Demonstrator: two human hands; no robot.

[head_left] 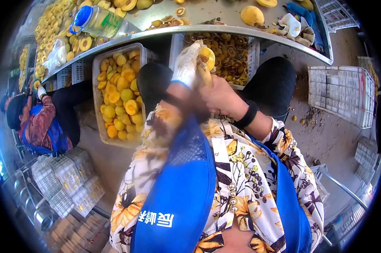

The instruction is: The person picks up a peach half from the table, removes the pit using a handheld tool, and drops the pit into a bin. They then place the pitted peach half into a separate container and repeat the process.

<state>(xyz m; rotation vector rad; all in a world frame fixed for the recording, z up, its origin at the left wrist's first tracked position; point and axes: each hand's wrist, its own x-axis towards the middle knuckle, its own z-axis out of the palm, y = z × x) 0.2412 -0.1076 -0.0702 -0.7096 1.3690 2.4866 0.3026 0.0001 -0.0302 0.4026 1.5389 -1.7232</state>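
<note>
Left hand (pixel 186 66), gloved, fingers closed on one yellow fruit (pixel 207 57), right hand (pixel 221 96), bare, fingers wrapped around one tan tool (pixel 204 74), one bottle (pixel 101 22) upper left.

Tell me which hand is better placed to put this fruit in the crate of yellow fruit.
Probably your left hand: it holds the cut fruit, and the crate stands on that side. Your right hand is farther away.

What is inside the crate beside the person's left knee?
The crate holds yellow fruit, some cut open. Its floor and whatever lies beneath the top fruit are covered.
</note>
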